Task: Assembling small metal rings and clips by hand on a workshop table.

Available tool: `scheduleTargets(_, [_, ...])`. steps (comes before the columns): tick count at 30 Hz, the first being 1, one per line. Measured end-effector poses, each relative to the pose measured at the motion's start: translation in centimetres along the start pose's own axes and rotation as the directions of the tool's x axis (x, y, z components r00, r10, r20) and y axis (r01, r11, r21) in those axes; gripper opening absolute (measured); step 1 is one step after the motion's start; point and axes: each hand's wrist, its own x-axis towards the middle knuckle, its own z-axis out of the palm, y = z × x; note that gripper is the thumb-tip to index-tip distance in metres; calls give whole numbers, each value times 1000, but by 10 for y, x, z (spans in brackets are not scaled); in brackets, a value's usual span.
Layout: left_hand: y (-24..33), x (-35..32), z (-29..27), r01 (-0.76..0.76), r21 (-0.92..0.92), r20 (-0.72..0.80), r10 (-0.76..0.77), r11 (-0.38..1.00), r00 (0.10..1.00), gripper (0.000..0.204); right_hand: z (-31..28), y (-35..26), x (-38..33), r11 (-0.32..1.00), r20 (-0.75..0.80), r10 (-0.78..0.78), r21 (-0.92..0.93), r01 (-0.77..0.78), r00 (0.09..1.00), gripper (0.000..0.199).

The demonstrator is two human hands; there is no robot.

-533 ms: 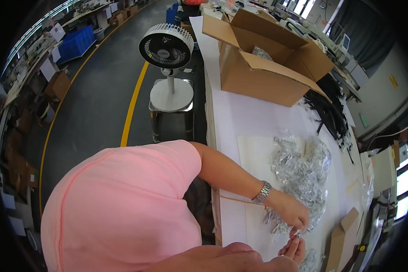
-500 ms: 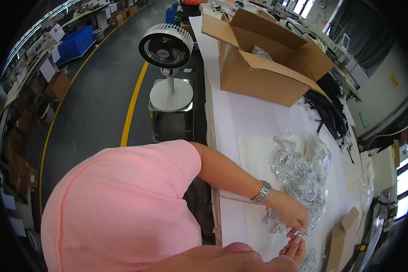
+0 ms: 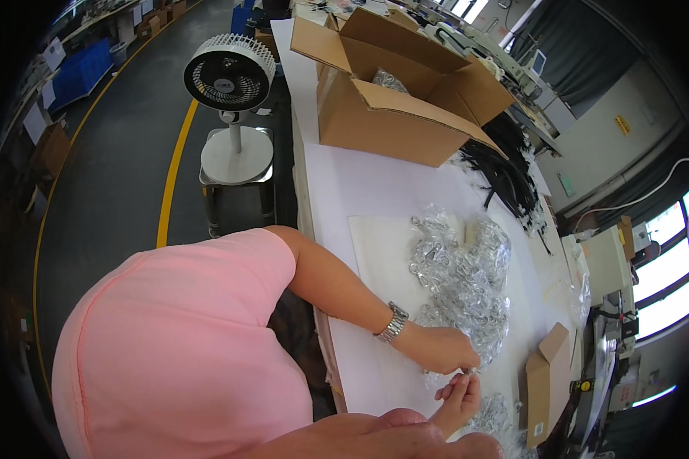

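Note:
My left hand (image 3: 439, 349), with a metal-band watch (image 3: 392, 323) at its wrist, reaches over the white-covered table. Its fingers are pinched together and bent down against the fingertips of my right hand (image 3: 459, 398), also closed in a pinch. Between them shows a bit of a small silvery piece, too small to name. Beyond my left hand lies a heap of small shiny metal hooks (image 3: 467, 268) among clear plastic. More silvery pieces in clear plastic (image 3: 494, 421) lie beside my right hand.
An open cardboard box (image 3: 390, 122) stands at the table's far end, with black cords (image 3: 505, 168) to its right. A smaller carton (image 3: 547, 382) sits at the right edge. Left of the table, a white fan (image 3: 233, 84) stands on a stool.
The whole view has shifted, so the table and hands sit farther left in the picture. Both hands stay fingertip to fingertip; the left hand now covers more of the small piece.

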Motion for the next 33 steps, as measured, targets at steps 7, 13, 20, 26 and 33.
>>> scheduleTargets(7, [1,3,4,27,-119,-106,-40,992,994,19,-27,-11,4,978,-83,-42,-208,24,996,17])
scheduleTargets(13, [-11,12,-3,133,-248,-137,-171,960,976,20,-121,13,-10,226,-183,-460,-970,-85,869,42])
scheduleTargets(20, [-21,15,-5,121,-273,-238,-189,955,953,19,-7,48,28,315,176,-383,-898,308,907,34])
scheduleTargets(26, [-30,16,-9,116,-296,-283,-203,948,937,18,8,23,42,88,231,-164,-965,247,959,20])
scheduleTargets(33, [-39,23,-4,134,-302,-365,-244,944,898,17,17,35,50,-106,402,-297,-915,389,866,22])
